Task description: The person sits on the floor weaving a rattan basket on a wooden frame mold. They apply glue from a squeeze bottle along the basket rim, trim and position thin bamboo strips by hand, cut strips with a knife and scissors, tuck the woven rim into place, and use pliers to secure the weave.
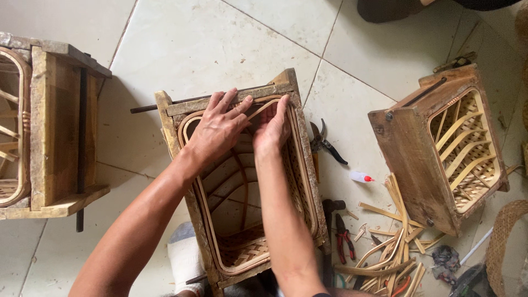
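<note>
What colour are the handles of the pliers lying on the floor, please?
Red, with black; the pliers show best in the head view.

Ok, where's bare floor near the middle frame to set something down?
Bare tiles lie between the middle wooden frame and the left frame, and beyond its far edge. The right side is crowded: pruning shears, glue bottle, pliers, cane strips. Both hands press the frame's far rim.

Both hands pressed at the far rim of a wooden mould frame (297, 159) lined with woven basket: left hand (217, 129) spread flat, right hand (272, 126) apparently pinching a cane strip (263, 108). Pruning shears (324, 142) lay beside.
</note>
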The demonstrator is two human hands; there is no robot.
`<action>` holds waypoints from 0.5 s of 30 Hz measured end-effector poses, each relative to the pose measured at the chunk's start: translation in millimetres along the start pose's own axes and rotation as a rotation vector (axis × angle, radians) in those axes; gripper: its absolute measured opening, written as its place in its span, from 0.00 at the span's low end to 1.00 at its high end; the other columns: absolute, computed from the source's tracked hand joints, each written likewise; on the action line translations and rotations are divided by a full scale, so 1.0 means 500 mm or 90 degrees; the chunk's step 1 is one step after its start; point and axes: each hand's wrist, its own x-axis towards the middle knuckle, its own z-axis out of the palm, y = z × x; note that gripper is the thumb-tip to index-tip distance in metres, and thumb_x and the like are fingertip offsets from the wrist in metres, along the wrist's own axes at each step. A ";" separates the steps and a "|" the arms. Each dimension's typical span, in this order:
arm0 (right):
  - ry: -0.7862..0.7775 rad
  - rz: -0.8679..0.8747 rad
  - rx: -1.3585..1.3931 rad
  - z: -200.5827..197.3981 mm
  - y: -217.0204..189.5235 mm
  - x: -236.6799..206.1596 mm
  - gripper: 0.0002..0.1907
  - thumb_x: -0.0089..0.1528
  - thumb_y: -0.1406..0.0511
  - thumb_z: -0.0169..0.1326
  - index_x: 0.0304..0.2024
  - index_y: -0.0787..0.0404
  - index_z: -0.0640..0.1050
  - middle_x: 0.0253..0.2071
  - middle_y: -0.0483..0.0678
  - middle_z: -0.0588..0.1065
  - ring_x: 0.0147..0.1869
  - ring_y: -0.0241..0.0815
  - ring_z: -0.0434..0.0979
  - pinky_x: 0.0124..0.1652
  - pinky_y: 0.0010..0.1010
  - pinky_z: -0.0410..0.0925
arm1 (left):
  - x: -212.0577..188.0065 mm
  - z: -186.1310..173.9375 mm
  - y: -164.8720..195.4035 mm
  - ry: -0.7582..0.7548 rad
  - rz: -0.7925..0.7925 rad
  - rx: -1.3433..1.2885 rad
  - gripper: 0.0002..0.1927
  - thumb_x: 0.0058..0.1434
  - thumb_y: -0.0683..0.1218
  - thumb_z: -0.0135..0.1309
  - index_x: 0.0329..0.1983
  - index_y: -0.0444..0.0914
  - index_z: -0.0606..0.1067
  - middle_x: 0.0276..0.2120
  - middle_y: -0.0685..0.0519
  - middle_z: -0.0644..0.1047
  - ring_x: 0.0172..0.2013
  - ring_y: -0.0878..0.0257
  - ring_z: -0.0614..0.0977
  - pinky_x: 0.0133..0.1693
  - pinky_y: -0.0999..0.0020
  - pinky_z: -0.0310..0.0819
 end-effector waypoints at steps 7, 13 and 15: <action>-0.432 0.114 -0.576 -0.137 -0.067 -0.174 0.26 0.59 0.56 0.58 0.57 0.59 0.77 0.43 0.51 0.81 0.41 0.39 0.81 0.47 0.36 0.74 | 0.003 0.016 -0.002 0.006 0.015 0.018 0.11 0.67 0.49 0.54 0.35 0.38 0.80 0.67 0.51 0.72 0.67 0.44 0.66 0.66 0.45 0.56; -0.712 0.361 -0.636 -0.086 -0.012 -0.224 0.16 0.60 0.58 0.61 0.42 0.62 0.77 0.35 0.42 0.79 0.34 0.37 0.80 0.37 0.29 0.76 | 0.003 0.020 -0.007 -0.013 0.007 0.026 0.12 0.70 0.50 0.53 0.36 0.38 0.80 0.68 0.53 0.71 0.68 0.46 0.67 0.67 0.47 0.57; -0.770 0.290 -0.631 -0.068 0.015 -0.213 0.17 0.60 0.59 0.65 0.40 0.66 0.78 0.32 0.45 0.77 0.32 0.37 0.75 0.33 0.30 0.72 | 0.002 0.026 -0.010 -0.038 0.002 0.030 0.13 0.70 0.50 0.52 0.37 0.38 0.80 0.69 0.53 0.70 0.69 0.46 0.66 0.68 0.47 0.57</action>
